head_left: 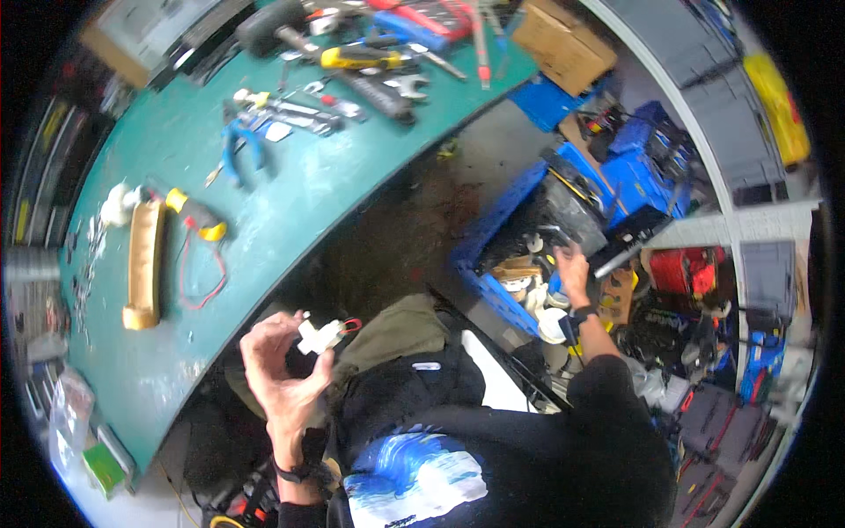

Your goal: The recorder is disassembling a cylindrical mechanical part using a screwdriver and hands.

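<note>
My left hand [280,361] is raised beside the green table's edge, its thumb and fingers closed round a small white plastic part [319,338] with a thin red wire at its end. My right hand [572,271] reaches down into a blue crate [495,304] on the right. Around its fingers lie white and tan plastic pieces [533,295] and dark parts. Blur hides whether those fingers grip anything. On the table, nearest to my left hand, lie a tan, long, hollow casing [145,264] and a yellow-and-black screwdriver [198,214] beside a loop of red wire [211,290].
Blue-handled pliers [239,151], several wrenches [299,113] and a hammer [273,31] lie across the green table [290,198]. A cardboard box [563,46] stands past its far corner. Blue toolboxes [647,167] and shelving crowd the right side.
</note>
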`<state>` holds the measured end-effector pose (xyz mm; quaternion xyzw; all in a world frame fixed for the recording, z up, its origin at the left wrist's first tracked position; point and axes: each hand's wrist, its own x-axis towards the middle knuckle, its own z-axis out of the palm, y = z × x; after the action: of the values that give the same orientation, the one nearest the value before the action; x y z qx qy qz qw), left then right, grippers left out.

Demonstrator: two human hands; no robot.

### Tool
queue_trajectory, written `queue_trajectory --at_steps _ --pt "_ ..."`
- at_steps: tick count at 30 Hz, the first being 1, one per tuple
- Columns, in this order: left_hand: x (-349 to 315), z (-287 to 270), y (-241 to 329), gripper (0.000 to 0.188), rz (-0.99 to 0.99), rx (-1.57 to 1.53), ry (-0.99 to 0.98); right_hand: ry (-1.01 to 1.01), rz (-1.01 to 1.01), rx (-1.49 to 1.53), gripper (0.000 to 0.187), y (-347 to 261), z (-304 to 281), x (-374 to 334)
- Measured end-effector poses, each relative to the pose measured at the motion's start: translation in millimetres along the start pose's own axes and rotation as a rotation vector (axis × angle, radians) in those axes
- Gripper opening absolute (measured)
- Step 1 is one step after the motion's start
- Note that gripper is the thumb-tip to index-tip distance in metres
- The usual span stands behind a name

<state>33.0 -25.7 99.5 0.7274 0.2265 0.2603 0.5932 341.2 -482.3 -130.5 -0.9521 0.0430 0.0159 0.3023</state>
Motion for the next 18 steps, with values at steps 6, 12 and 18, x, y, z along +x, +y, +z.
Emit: queue_trajectory --at_steps 6,12,18 --pt "-1 10 -8 0.063 -0.049 -0.188 -0.071 0.129 -0.208 0.283 0.036 -61 -31 16" --pt "-9 3 -11 0.061 -0.036 -0.182 -0.085 -0.317 -0.507 0.601 0.022 -270 -45 -84" --pt "-16 -10 -1 0.058 -0.027 -0.095 -0.051 -1.190 -0.663 0.735 0.040 -368 2 -169"
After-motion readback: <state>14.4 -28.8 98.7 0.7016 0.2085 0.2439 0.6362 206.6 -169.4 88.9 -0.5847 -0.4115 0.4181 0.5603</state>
